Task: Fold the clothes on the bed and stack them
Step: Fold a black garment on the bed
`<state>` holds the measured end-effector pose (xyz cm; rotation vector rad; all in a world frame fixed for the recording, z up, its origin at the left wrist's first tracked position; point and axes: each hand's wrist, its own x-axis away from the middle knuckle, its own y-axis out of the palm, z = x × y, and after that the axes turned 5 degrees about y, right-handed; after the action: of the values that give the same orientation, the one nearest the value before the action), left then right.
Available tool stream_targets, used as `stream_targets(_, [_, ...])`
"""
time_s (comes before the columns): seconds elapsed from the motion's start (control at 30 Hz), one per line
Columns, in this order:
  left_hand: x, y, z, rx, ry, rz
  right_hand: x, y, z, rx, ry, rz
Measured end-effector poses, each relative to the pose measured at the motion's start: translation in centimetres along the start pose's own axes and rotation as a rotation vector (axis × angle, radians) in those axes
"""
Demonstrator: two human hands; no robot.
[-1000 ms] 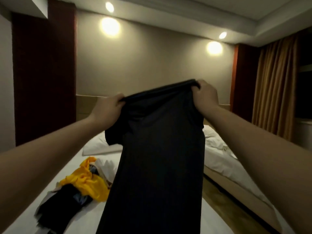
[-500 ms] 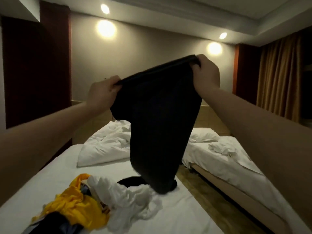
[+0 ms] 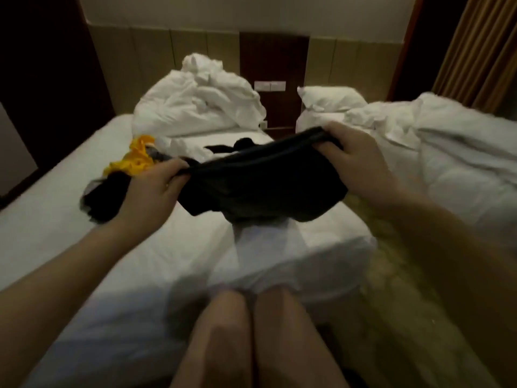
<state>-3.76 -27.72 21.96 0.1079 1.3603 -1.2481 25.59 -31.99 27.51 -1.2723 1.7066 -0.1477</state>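
My left hand [image 3: 152,191] and right hand [image 3: 355,161] pinched the black garment [image 3: 260,191] stretched crosswise over the right edge of the bed [image 3: 84,247].

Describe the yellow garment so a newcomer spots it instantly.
Take the left bed. A heap of clothes lies just beyond the left hand; the yellow garment sits at its far end, the only bright piece among black and white ones.

Left hand [image 3: 151,191], right hand [image 3: 361,161], forearms [image 3: 70,261] and knees [image 3: 223,312] are bare.
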Motion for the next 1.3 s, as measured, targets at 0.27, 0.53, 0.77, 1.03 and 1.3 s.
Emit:
stream_targets(0.27, [13.8, 1.5, 3.0, 0.012, -0.023, -0.117, 13.0, 0.7, 0.5, -0.019, 0.152, -0.315])
stream_targets(0.53, [23.5, 3.8, 3.2, 0.016, -0.16, -0.299, 21.1, 2.2, 1.4, 0.039, 0.325, -0.693])
stream_targets(0.77, [27.1, 4.5, 3.9, 0.041, -0.296, -0.526, 24.4, 5.0, 1.7, 0.324, 0.246, -1.025])
stream_targets(1.03, [25.1, 4.5, 3.3, 0.584, -1.021, -0.157, 20.0, 7.2, -0.2, 0.287, 0.477, -1.126])
stream_targets(1.3, [22.6, 4.3, 3.1, 0.768, -1.132, -0.088, 22.3, 16.0, -0.8, 0.186, 0.295, -0.9])
